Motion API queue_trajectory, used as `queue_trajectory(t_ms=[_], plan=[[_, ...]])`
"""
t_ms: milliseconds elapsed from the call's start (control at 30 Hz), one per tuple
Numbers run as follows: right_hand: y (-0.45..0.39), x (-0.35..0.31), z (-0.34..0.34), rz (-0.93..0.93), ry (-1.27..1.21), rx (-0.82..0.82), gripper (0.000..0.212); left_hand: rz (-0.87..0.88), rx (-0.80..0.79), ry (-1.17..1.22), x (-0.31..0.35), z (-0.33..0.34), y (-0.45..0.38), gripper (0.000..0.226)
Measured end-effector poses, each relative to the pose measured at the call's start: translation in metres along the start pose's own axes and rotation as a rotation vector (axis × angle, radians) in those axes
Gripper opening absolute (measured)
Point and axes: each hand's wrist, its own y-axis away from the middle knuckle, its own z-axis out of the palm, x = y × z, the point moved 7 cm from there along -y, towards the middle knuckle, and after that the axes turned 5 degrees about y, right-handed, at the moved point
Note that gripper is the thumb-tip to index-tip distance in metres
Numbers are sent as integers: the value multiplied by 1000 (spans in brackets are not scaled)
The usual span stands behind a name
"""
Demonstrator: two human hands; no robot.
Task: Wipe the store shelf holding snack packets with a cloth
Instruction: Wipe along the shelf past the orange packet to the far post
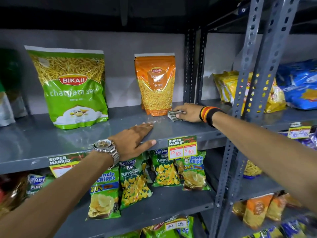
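Note:
A grey metal shelf [51, 134] runs across the view at chest height. On it stand a large green snack packet [72, 93] at the left and a smaller orange packet [156, 86] at the middle. My right hand [188, 112] presses a small striped cloth [173, 115] onto the shelf just right of the orange packet's base. My left hand [135, 140], with a metal watch on the wrist, lies flat and open on the shelf's front edge, holding nothing.
Slotted grey uprights [250, 83] stand right of my right hand. Yellow packets [226, 85] and blue packets [298, 85] fill the neighbouring shelf. Small green chip packets [133, 182] lie on the lower shelf. Price tags [182, 147] hang from the front lip.

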Motion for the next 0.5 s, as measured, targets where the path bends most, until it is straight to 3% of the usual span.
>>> queue_trajectory(t_ms=[133,300,400,500], plan=[[35,-9,-5,-94,-96,-84,38,0,15,-1,1,0,1,112],[43,24,-5,100,-90,119,40,-13,8,-37,3,0,1,98],[58,-5,7,-7,-184,47,39,-33,3,-49,5,-1,2,84],[82,-32,1,-114,-247,-89,38,-55,-14,-55,7,-3,6,84]])
